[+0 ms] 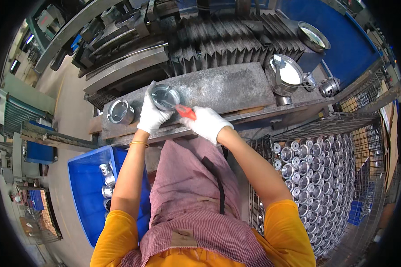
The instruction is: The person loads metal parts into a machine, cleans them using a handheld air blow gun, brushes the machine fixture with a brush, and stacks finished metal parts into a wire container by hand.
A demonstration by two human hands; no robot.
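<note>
My left hand (152, 111), in a white glove, is closed round the side of a round, open metal cup-shaped part (165, 97), its thumb along the rim. The part is tilted so that its inside shows. In my gloved right hand (207, 122) is a red-handled tool (186, 111), its front end at the part's lower right rim; the tip is too small to make out. Another round metal part (120, 111), similar in look, stands on the grey metal bench plate (227, 86), left of my left hand.
A metal pot (283, 87) with white contents and a utensil stands at the bench's right end, small metal parts (329, 87) beside it. Behind are dark pleated bellows (223, 38). A blue bin (82, 196) holds several metal parts at left; a wire cage (365, 178) full of them stands at right.
</note>
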